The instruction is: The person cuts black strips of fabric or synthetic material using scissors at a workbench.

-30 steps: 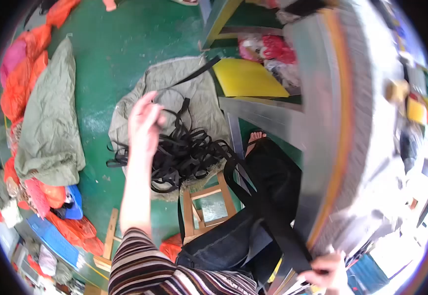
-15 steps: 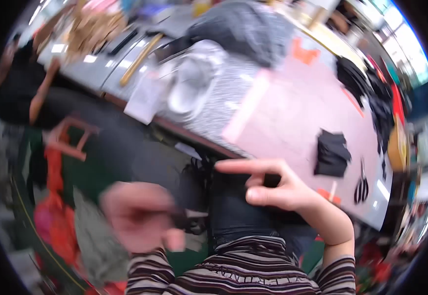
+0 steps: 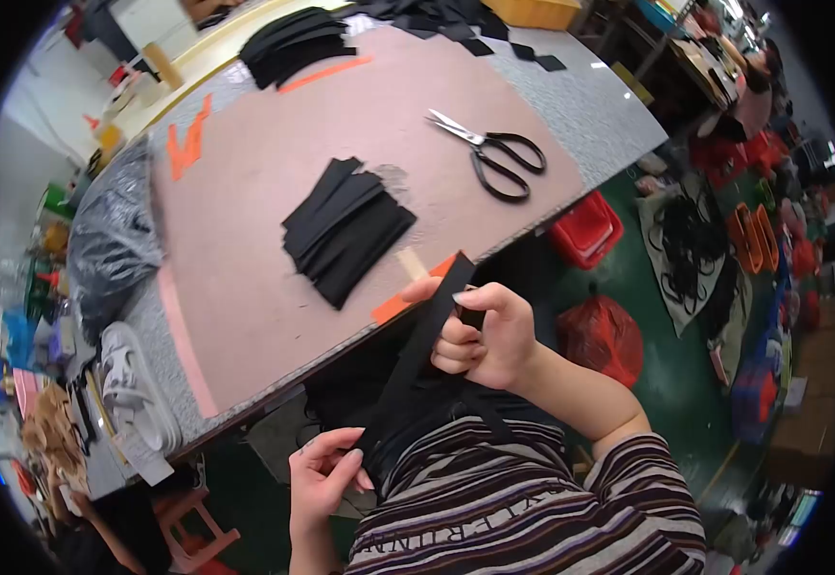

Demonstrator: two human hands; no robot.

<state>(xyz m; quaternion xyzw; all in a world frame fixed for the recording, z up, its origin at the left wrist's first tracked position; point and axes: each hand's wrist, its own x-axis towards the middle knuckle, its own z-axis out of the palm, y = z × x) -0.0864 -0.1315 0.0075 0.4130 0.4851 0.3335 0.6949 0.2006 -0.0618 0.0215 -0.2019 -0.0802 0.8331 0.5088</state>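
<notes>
A long black fabric strip (image 3: 416, 353) runs slantwise in front of my body, below the table edge. My right hand (image 3: 489, 335) is closed around its upper part, with the thumb pressed on top. Lower down, my left hand (image 3: 326, 476) pinches the strip near its other visible end. Just beyond them, a pile of black fabric strips (image 3: 346, 230) lies on the pinkish mat (image 3: 235, 259). Black-handled scissors (image 3: 480, 141) rest on the mat to the right of that pile, blades parted slightly. Orange strips (image 3: 394, 307) lie at the table's near edge by my right hand.
Another black stack (image 3: 293, 46) sits at the far side. Left are a plastic-covered bundle (image 3: 115, 244) and a white shoe (image 3: 135, 383). Red basket (image 3: 587, 230) and red bag (image 3: 600, 337) stand on the floor at right. A co-worker's arm (image 3: 101, 527) shows lower left.
The view has swung to the right, so the mat and scissors are more central. My hands, holding no visible fabric half a second ago, now hold a black strip.
</notes>
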